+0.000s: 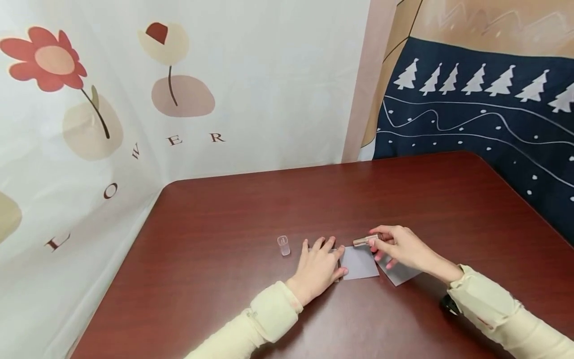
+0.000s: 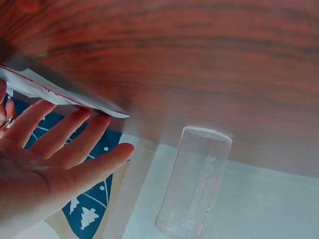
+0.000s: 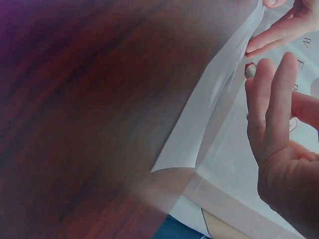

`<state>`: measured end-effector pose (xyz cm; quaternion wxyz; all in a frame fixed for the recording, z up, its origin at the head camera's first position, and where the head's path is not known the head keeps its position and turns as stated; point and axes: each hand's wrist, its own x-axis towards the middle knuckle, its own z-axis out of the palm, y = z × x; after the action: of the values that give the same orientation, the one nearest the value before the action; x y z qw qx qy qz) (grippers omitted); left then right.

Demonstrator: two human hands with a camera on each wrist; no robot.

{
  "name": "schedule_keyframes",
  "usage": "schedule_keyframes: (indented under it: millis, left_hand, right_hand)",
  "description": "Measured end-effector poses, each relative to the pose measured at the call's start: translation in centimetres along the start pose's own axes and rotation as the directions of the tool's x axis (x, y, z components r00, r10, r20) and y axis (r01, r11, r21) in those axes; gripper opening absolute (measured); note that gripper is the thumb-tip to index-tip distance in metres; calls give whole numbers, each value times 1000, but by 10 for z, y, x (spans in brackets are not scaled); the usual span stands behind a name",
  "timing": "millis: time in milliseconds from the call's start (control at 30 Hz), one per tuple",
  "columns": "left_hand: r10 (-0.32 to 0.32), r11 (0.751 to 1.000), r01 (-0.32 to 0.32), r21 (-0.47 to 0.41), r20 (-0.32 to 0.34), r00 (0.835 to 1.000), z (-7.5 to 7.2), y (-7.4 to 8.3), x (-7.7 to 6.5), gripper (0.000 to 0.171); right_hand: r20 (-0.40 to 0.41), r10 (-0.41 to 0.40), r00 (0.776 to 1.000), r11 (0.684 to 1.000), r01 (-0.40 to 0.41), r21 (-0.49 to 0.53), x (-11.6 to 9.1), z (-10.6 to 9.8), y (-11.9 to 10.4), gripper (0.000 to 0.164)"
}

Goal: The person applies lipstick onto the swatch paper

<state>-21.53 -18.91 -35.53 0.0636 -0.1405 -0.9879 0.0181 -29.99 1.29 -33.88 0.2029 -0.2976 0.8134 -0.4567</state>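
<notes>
My left hand (image 1: 316, 269) lies spread at the edge of the sheet (image 1: 359, 264), my right hand (image 1: 398, 245) pinches the tube (image 1: 361, 242): best press flat, steer lightly!

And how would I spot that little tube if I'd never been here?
Find the reddish-brown table, then the right hand over the paper sheets. Pinched in that hand is the slim tube, shiny and metallic, unlike the pale paper or the see-through container.
</notes>
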Motion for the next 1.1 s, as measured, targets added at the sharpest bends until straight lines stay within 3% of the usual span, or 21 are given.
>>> schedule_keyframes:
  millis: [233,633,1100]
  left_hand:
    - [-5,1000,5,-11,-1,1000,0,-1,-4,50]
    - [-5,1000,6,6,-14,1000,0,-1,-4,49]
    - [16,1000,-16,3,-39,999,0,-3,-2,49]
  right_hand:
    - [-3,-54,999,995,54,-78,1,5,2,24]
    - [-11,-125,992,978,122,-170,3,9,4,25]
    - [-29,-154,988,936,136,-324,1,7,-2,30]
